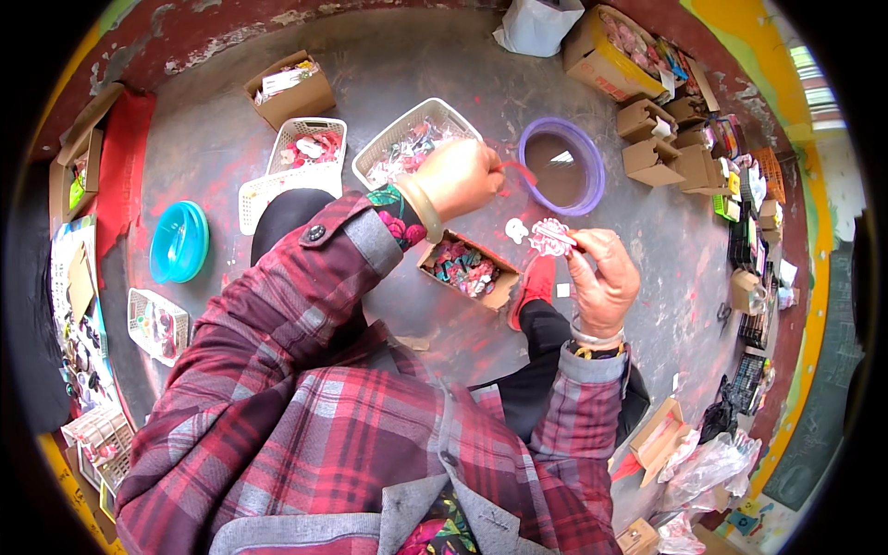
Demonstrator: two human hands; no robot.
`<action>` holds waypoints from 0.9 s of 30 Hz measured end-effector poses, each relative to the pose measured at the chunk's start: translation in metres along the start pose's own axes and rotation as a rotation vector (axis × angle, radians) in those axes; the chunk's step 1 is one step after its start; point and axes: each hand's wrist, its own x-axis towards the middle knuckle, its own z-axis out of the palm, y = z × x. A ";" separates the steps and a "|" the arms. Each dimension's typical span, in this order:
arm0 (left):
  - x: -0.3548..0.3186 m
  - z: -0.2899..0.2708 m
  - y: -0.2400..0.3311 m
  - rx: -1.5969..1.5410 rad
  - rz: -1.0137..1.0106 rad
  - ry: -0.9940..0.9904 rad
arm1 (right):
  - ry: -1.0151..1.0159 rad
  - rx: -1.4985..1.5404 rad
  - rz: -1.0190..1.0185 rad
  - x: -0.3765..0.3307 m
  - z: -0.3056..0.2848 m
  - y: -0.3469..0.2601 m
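Observation:
My left hand is closed above the cream basket of small wrapped pieces. A thin red strip comes out from its fingertips toward the right. Lower on the right, my right hand pinches a red-and-white scalloped paper-like piece between thumb and fingers. Just left of that piece is a small white flower-shaped piece; I cannot tell whether it touches anything held. Below my left wrist, a small cardboard box holds many colourful bits. What the left palm covers is hidden.
A purple basin stands beyond my right hand. White baskets and a cardboard box are at the far left, near teal basins. Cartons and crates line the right wall. My red shoe is beside the small box.

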 end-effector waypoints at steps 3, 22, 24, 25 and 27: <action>-0.004 0.006 0.001 -0.020 0.034 0.000 | 0.045 0.052 0.062 0.003 0.004 -0.003; -0.005 0.031 0.009 0.113 0.194 -0.092 | -0.029 -0.310 0.181 0.004 0.028 0.006; -0.006 0.031 0.010 0.128 0.194 -0.122 | -0.058 -0.404 0.129 0.003 0.030 0.007; -0.006 0.033 0.010 0.143 0.204 -0.120 | -0.077 -0.464 0.097 0.004 0.031 0.006; -0.007 0.035 0.008 0.171 0.226 -0.117 | -0.129 -0.576 0.043 0.003 0.032 0.006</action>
